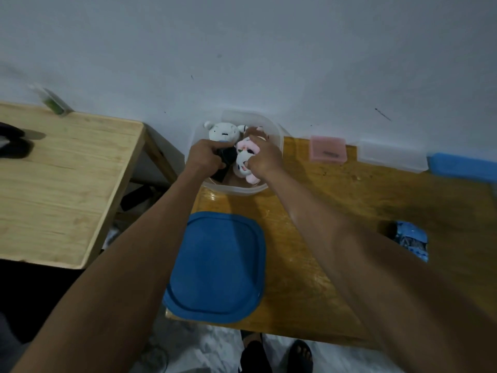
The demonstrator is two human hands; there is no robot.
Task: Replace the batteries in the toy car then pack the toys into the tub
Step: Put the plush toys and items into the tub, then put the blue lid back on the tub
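A clear tub (pixel 277 135) sits on the orange-brown table (pixel 349 205) against a white wall (pixel 242 49).

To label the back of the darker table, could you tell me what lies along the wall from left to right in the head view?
Clear tub with both hands in it → pink box → clear box → blue box.

Both arms stretched forward, left hand (pixel 204 157) curled in a grip, right hand (pixel 265 157) likewise (knuckles up)
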